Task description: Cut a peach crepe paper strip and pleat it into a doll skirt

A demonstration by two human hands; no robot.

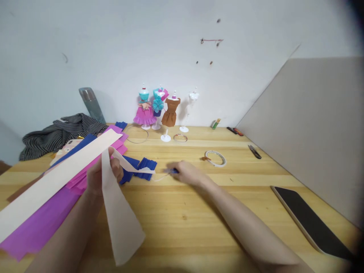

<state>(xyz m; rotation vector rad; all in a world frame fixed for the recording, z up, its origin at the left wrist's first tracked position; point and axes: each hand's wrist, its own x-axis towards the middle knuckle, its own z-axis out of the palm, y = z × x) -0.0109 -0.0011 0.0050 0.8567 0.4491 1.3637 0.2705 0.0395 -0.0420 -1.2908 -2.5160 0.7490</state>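
1. Just left of the blue pleated paper (146, 163): left hand (106, 174), fingers closed round a pale paper strip (121, 216).
2. Strip bends at that hand. Broad end hangs left of the blue paper, on its near side.
3. Narrow tail runs rightward, dipping a little, across the blue paper; tip about level with its right edge.
4. Right of the blue paper: right hand (184, 171), low over the surface (199, 220), fingers at a small blue-handled tool (174, 171). Blurred; cannot tell whether the grasp is closed.
5. Tool's long axis seems roughly in line with the tail, a short gap between. Tail tip lies nearer the right hand; broad end nearer the left.
6. Left of the blue paper: magenta paper (42, 223), second pale strip (62, 172) slanting over it.
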